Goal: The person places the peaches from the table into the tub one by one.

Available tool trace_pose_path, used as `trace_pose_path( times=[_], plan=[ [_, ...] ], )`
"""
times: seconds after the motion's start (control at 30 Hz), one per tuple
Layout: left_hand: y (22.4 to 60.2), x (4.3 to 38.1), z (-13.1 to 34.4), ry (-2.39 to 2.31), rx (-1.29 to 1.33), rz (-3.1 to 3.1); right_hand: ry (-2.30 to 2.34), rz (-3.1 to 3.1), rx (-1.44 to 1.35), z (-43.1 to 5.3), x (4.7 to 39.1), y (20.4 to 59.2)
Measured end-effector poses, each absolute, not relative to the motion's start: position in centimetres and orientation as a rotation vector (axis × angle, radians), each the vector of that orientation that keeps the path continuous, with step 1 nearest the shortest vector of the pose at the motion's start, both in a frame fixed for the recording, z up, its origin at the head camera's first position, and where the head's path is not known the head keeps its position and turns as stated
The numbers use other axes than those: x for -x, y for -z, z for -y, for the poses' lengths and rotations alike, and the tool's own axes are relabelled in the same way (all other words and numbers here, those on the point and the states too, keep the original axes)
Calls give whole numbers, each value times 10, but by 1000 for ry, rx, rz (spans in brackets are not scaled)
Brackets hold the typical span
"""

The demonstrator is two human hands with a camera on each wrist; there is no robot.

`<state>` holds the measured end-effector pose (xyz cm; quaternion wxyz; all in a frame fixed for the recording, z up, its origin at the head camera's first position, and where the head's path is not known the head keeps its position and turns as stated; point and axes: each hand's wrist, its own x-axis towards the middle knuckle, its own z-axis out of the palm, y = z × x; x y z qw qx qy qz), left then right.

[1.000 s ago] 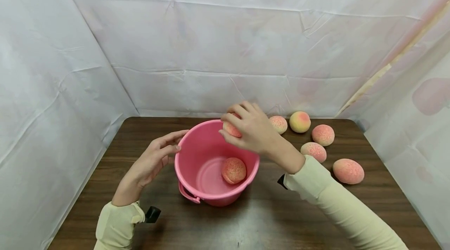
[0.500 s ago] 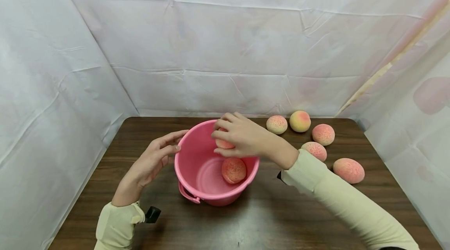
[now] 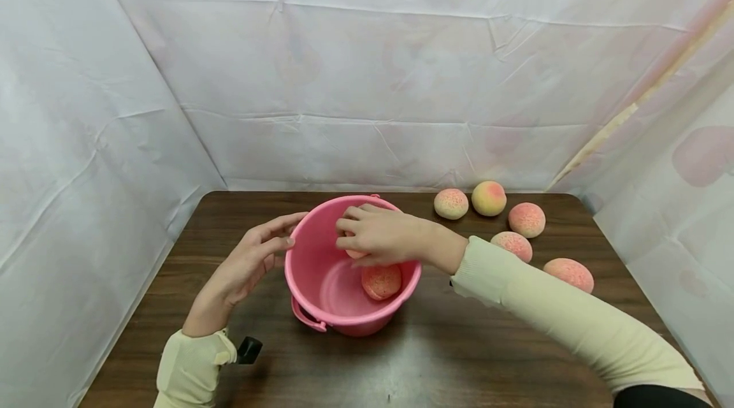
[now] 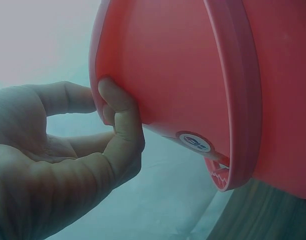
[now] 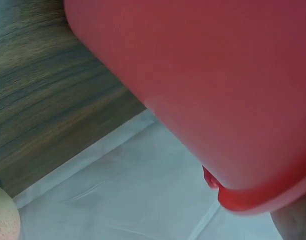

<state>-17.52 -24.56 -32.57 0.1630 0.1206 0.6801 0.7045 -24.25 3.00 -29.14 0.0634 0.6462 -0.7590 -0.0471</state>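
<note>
A pink bucket stands on the table with its mouth tilted toward the camera. My left hand holds its left rim. In the left wrist view, that hand has a thumb and fingers pinching the bucket's rim. Inside the mouth, my right hand grips a peach, mostly covered by the fingers. Below it, another peach lies at the bottom. The right wrist view is mostly filled by the bucket's outer wall; the held peach is hidden there.
Several peaches sit on the right of the dark wooden table, among them a yellowish one and a pink one partly behind the right sleeve. White sheeting walls the back and sides. The bucket's handle hangs at its front left.
My right hand has moved left and down from the bucket's far rim into its mouth, carrying the peach. The left hand and bucket stay where they were.
</note>
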Motion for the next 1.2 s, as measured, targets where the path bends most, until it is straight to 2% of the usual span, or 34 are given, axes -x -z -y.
trace_pose_path(
  times=[0.73, 1.2],
  plan=[
    [326, 175, 245, -2020, -360, -1923, 557, 2134, -2138, -9, 242, 308],
    [326, 175, 246, -2011, -346, -1938, 571, 2127, -2138, -8, 239, 309]
  ],
)
